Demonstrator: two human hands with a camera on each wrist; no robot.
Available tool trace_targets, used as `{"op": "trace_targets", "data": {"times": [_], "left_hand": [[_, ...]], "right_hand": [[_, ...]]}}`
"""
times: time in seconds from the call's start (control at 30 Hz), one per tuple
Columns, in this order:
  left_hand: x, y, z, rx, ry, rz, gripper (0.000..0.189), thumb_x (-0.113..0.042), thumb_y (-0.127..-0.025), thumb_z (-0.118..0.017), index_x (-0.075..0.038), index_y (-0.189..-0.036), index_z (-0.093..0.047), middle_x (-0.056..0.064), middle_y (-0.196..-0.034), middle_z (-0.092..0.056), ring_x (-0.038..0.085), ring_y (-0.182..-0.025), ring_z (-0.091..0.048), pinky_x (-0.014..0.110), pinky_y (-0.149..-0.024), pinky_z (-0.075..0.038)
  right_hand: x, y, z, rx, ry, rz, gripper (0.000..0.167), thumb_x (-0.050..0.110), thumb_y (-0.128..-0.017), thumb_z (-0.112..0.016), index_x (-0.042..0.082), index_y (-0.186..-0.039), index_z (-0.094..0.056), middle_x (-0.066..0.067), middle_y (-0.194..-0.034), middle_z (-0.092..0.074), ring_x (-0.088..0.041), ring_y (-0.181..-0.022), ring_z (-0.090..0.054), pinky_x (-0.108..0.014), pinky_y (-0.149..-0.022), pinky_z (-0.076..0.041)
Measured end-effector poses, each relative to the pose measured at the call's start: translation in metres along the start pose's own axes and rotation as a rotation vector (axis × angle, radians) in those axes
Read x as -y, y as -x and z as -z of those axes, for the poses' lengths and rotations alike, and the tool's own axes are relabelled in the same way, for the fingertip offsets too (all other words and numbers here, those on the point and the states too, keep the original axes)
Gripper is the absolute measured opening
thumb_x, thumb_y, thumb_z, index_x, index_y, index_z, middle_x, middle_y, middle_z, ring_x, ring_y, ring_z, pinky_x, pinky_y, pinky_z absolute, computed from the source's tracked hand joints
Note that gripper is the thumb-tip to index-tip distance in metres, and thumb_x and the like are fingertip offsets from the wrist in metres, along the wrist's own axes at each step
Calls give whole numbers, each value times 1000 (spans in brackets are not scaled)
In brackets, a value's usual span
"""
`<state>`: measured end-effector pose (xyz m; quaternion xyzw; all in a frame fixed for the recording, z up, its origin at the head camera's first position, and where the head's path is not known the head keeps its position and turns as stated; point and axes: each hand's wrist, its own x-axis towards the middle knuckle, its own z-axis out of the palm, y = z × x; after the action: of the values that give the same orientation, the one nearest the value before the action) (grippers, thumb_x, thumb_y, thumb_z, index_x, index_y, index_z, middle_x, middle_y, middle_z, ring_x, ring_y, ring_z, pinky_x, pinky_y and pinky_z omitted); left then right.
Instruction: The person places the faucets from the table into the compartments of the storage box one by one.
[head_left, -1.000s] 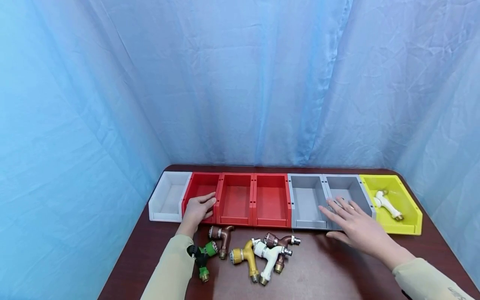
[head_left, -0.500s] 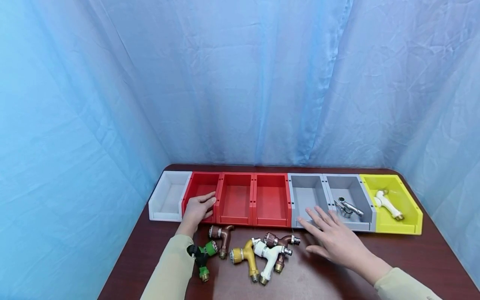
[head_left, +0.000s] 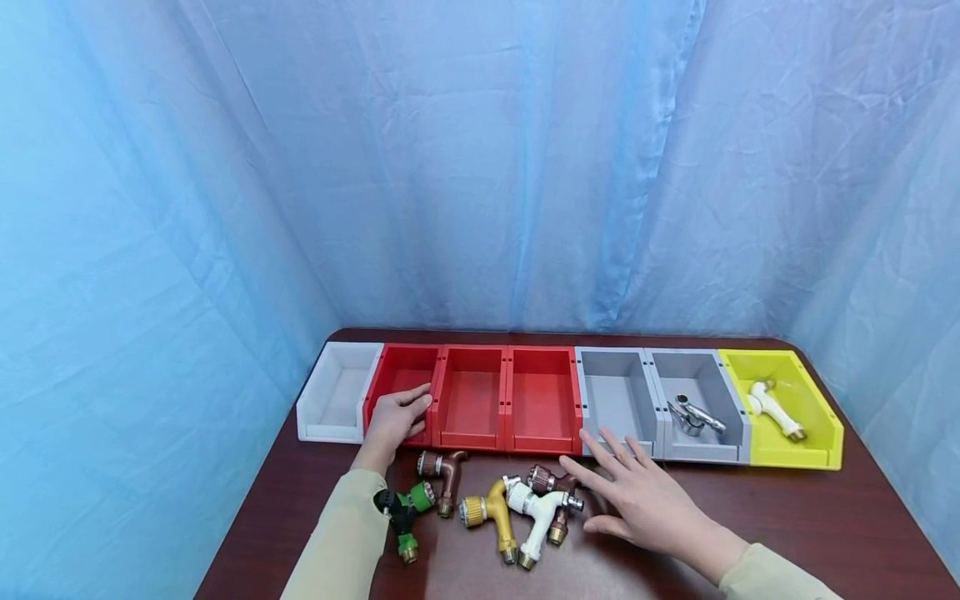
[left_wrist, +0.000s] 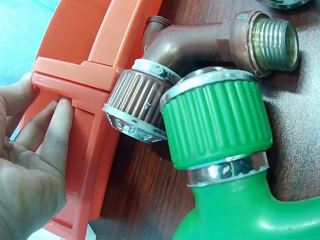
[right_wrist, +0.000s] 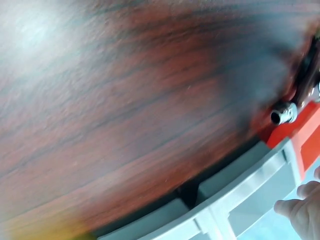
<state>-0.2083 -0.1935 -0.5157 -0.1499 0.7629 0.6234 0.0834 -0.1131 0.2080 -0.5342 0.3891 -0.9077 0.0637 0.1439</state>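
My left hand (head_left: pixel 393 421) reaches into the leftmost red bin (head_left: pixel 405 358), fingertips at its right wall; in the left wrist view its fingers touch that wall. Just in front lie a brown tap (head_left: pixel 448 479) and a green tap (head_left: pixel 407 517) with a black part. My right hand (head_left: pixel 648 500), fingers spread and holding nothing, hovers over the table before the left grey bin (head_left: pixel 615 400). Its fingertips overlap a second brown tap (head_left: pixel 543 481), partly covered by a white tap (head_left: pixel 540 517). A yellow tap (head_left: pixel 497 512) lies left of the white one.
The bins form one row along the table's (head_left: pixel 862 533) back: a white bin (head_left: pixel 348 392), three red, two grey, then a yellow bin (head_left: pixel 813 417). Chrome taps (head_left: pixel 697 417) lie in the right grey bin. A white tap (head_left: pixel 776 410) lies in the yellow bin. Blue curtains (head_left: pixel 480 167) surround the table.
My right hand has moved left and toward me, from over the right grey bin to beside the brown and white taps, uncovering the chrome taps. The left hand has stayed in place.
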Motion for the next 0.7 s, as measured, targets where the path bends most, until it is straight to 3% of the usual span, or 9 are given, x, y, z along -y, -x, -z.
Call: {"op": "trace_targets", "data": {"times": [0.17, 0.23, 0.33, 0.57, 0.7], "left_hand": [[0, 0, 0, -3, -1, 2, 45, -28, -100, -68, -20, -143, -62, 15, -147, -56, 32, -123, -64, 38, -93, -57], [0, 0, 0, -4, -5, 3, 45, -28, -100, -68, -20, -143, -62, 15, -147, -56, 33, -123, -64, 38, -93, -58], [0, 0, 0, -5, -8, 5, 45, -28, -100, -68, -20, -143, -62, 16, -147, -56, 33, -124, -64, 38, -93, -58], [0, 0, 0, -2, -11, 2, 46, -29, -99, -68, -20, -144, -61, 16, -147, -55, 34, -125, -63, 39, -94, -57], [0, -1, 0, -2, -8, 3, 45, -28, -100, -68, -20, -144, -61, 15, -148, -55, 34, -125, -63, 39, -94, -57]], "right_hand": [[11, -4, -7, -22, -28, 53, 89, 64, -80, -76, 27, -155, -46, -19, -160, -39, -45, -142, -43, -58, -114, -38], [15, -5, -10, -24, -37, 77, 89, 64, -80, -76, 26, -155, -47, -20, -158, -42, -45, -139, -47, -55, -107, -47], [22, -6, -14, -2, -66, 97, 89, 64, -82, -75, 25, -156, -46, -21, -157, -44, -45, -138, -49, -53, -102, -52], [36, -10, -20, 51, -47, 124, 85, 73, -84, -65, 26, -154, -49, -20, -155, -46, -45, -136, -50, -59, -105, -49], [42, -12, -22, 109, -46, 91, 87, 76, -85, -59, 27, -156, -46, -20, -157, -44, -44, -140, -46, -63, -105, -46]]}}
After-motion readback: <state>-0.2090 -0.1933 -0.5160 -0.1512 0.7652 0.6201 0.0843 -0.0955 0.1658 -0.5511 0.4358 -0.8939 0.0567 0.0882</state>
